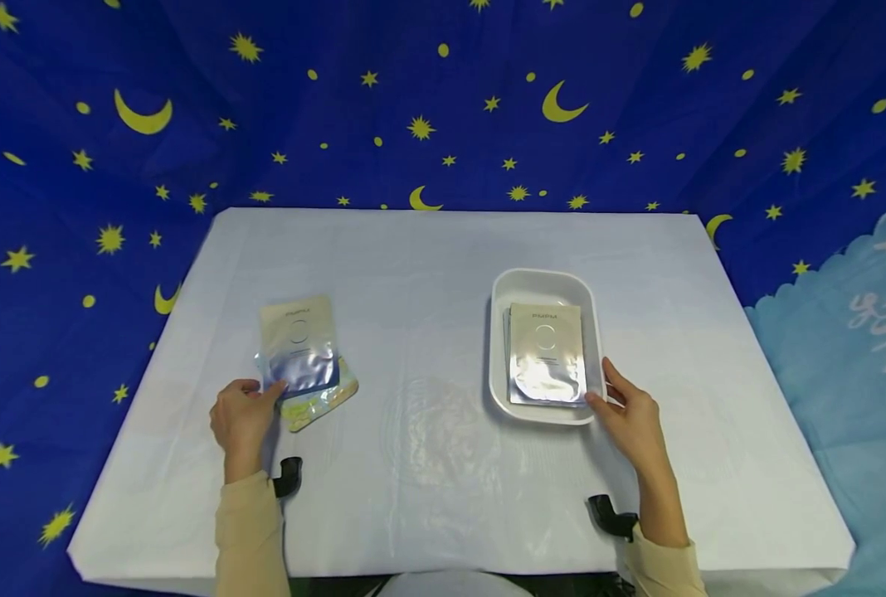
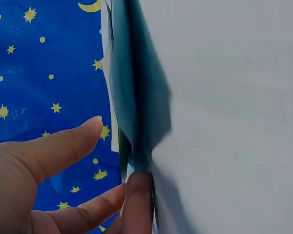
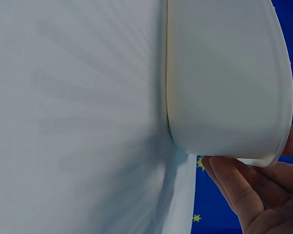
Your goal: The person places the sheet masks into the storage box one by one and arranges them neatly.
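On the left of the head view, my left hand (image 1: pixel 245 414) pinches the lower left corner of a small stack of flat sachets. The top sachet (image 1: pixel 297 336) is beige fading to shiny silver-blue; a yellow-green patterned sachet (image 1: pixel 323 402) sticks out below it. In the left wrist view, fingertips (image 2: pixel 138 187) meet the edge of a bluish sachet (image 2: pixel 132 83), and another digit stands apart from it. My right hand (image 1: pixel 630 414) grips the right rim of a white tray (image 1: pixel 498 356), fingers (image 3: pixel 234 183) against its outside. Inside the tray lie similar beige-and-silver sachets (image 1: pixel 546 348).
A white cloth (image 1: pixel 413 481) covers the table. Dark blue fabric (image 1: pixel 383 108) with yellow stars and moons hangs behind and at the left. Light blue scalloped fabric (image 1: pixel 854 373) hangs at the right. Black wrist mounts sit beside both forearms.
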`<action>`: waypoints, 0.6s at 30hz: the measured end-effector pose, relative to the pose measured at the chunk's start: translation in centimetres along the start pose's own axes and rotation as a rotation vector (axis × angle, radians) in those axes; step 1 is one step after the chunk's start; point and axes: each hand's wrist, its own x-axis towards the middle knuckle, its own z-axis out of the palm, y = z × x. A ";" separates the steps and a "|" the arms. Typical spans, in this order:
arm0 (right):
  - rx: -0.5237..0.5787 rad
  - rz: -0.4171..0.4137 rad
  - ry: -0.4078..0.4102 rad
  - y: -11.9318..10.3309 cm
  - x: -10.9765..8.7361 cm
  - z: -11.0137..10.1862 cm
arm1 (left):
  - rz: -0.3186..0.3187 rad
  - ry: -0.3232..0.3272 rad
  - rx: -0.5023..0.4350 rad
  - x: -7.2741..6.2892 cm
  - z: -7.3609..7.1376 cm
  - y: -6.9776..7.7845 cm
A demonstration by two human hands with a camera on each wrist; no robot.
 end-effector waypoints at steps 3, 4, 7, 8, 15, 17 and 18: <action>0.001 -0.001 -0.002 0.0 0.0 0.0 | -0.005 -0.001 -0.010 0.1 0.0 -0.1; 0.002 -0.001 -0.001 0.0 0.0 0.0 | -0.006 -0.001 -0.013 0.2 0.0 -0.1; 0.004 0.001 0.002 0.0 0.0 0.0 | -0.005 -0.006 -0.021 0.3 0.1 -0.1; 0.005 0.001 0.004 0.0 0.0 0.0 | -0.008 -0.011 -0.023 0.4 0.1 -0.1; 0.006 0.004 0.004 0.0 0.0 0.0 | -0.023 -0.025 -0.024 0.5 0.1 0.0; 0.006 0.002 0.004 0.1 0.0 0.0 | -0.032 -0.027 -0.028 0.5 0.2 0.0; 0.006 -0.001 0.004 0.1 0.0 0.0 | -0.035 -0.024 -0.033 0.6 0.2 0.0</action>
